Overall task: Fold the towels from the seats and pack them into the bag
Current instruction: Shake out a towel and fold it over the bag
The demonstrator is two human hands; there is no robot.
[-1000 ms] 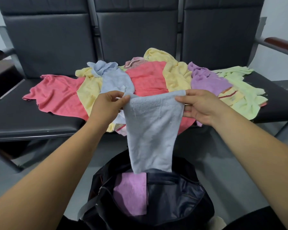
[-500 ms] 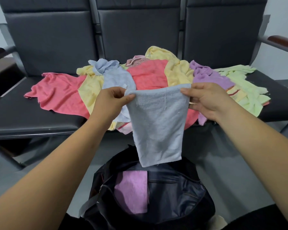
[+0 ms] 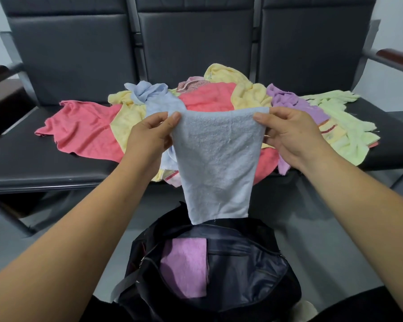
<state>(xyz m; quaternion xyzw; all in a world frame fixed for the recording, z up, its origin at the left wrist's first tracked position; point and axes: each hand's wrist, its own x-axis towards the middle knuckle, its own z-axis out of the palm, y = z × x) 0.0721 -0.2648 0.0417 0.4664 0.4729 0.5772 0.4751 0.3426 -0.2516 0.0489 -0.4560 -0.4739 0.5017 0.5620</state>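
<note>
A light blue towel hangs folded in front of me, its lower edge just above the open black bag. My left hand pinches its top left corner and my right hand pinches its top right corner. Inside the bag lies a folded purple towel. Behind the hanging towel, a heap of loose towels in red, yellow, blue, purple and pale green covers the black seats.
The row of black padded seats has high backs and armrests at the far left and far right. The bag stands on grey floor between me and the seat edge.
Both hands have lifted the blue towel higher and pulled its top edge wider. Its lower edge has risen out of the bag's mouth.
</note>
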